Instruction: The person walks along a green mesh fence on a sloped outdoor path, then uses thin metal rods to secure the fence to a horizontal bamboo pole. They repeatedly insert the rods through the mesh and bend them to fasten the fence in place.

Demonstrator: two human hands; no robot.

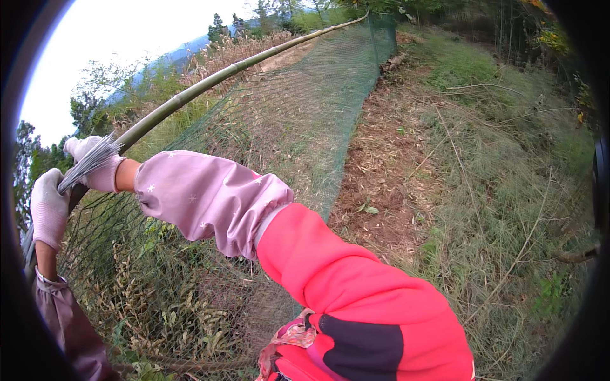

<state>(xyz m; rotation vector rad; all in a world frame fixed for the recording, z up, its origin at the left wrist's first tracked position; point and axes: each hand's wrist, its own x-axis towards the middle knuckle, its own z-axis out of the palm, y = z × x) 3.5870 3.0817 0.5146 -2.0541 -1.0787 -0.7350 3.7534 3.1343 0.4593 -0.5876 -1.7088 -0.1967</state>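
My left hand (49, 204), in a pale knit glove, is closed around a bundle of thin grey wires (95, 159) at the far left. The wires fan out across the back of my right hand (95, 166), which wears a similar glove. My right fingers are bent at the far side of a long bamboo pole (184, 96); what they grip is hidden. Both hands are at the pole's near end. Green netting (286, 101) hangs along the pole and slopes down to the ground.
Right of the netting runs a strip of bare brown soil (387, 171) with dry litter. Cut branches and feathery green brush (508, 184) lie farther right. Leafy weeds (184, 311) show behind the mesh below my arms. Dry stalks (238, 54) and trees stand beyond the pole.
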